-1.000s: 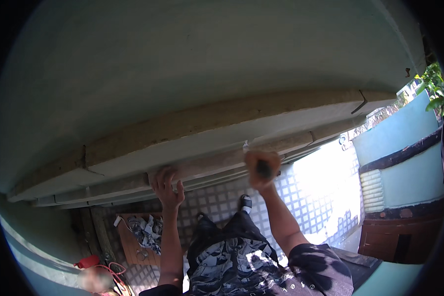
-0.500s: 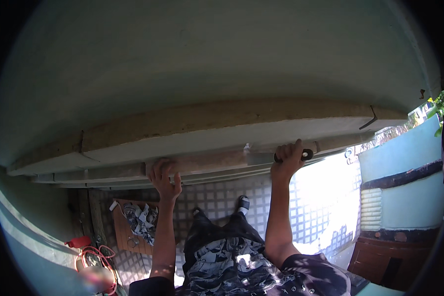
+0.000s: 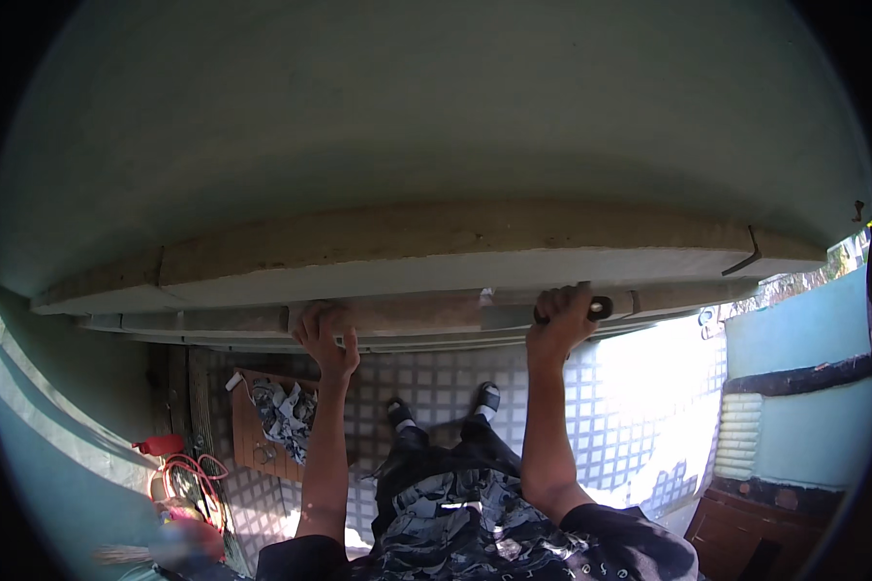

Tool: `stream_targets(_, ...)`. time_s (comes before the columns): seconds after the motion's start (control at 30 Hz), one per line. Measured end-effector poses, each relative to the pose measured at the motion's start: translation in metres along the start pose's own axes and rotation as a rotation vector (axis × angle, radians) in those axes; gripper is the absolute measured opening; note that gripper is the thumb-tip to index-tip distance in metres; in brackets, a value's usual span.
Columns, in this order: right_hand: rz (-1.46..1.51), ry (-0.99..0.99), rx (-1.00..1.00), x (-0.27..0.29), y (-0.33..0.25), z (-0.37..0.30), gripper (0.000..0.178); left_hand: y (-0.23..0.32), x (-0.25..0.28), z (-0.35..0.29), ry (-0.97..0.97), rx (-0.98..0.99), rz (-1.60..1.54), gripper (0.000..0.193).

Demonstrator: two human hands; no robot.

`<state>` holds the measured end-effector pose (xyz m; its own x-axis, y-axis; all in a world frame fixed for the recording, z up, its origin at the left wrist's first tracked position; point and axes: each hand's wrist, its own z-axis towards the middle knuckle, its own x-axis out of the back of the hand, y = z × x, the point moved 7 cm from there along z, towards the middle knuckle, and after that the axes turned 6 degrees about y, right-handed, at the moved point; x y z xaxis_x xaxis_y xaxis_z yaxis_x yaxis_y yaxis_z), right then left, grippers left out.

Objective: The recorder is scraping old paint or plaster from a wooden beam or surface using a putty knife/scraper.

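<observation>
Tiled floor (image 3: 436, 376) spreads beneath the upper ledge (image 3: 397, 237) in your head view. Your right hand (image 3: 560, 324) grasps a dark-handled tool (image 3: 601, 308) toward the right end of the lower ledge (image 3: 412, 315); your left hand (image 3: 327, 341), unclenched with fingers bent, touches that ledge's near edge.

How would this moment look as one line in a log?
left hand: resting on lower ledge | right hand: gripping dark-handled tool at same ledge | below: wooden board with patterned cloth
</observation>
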<state>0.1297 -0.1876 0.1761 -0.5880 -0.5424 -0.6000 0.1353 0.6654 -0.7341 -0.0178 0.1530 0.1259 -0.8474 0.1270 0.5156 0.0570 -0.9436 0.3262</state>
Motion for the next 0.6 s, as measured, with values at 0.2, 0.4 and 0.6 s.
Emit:
stream_targets(0.2,0.006,0.064,-0.011,0.000,0.000,0.004,0.040,0.001,-0.001,0.000,-0.014,-0.017,-0.007,0.038)
stream_targets(0.4,0.049,0.030,0.066,0.011,-0.002,0.004,0.039,0.004,0.000,0.003,0.009,-0.025,-0.020,0.037)
stream_targets(0.6,0.087,-0.539,0.373,-0.015,-0.019,-0.026,0.028,-0.001,0.000,0.001,0.022,-0.054,-0.022,0.036)
